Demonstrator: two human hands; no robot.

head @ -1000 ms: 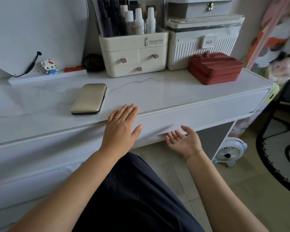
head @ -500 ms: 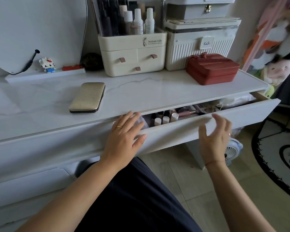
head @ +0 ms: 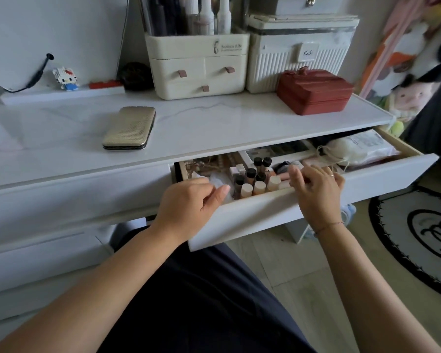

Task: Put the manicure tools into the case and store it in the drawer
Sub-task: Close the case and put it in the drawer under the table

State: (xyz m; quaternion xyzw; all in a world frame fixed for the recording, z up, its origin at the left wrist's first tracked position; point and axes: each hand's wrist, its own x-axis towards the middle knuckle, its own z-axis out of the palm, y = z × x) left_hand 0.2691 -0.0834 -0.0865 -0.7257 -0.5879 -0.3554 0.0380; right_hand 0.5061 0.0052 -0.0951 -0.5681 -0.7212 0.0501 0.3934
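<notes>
Pale flooring below, the left hand (head: 189, 202) grasps the front lip of the open drawer (head: 265, 215) and the right hand (head: 316, 189) bends over its upright bottles (head: 255, 186), holding I cannot tell what, so crowding could topple them when the shut, gold, ribbed case (head: 129, 128), lying flat behind-left of the drawer, goes in.

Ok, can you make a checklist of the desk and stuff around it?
Surface: white tabletop.
Job's things: gold case closed, lying on tabletop; drawer open.
Clutter: small bottles in drawer; red box and cream organizer at tabletop's back.
Hands: left hand curled over drawer front, grip unclear; right hand reaches over bottles, holding nothing seen.
Cables: black cable by mirror.
Surroundings: round rug on floor, plush toy at right.
</notes>
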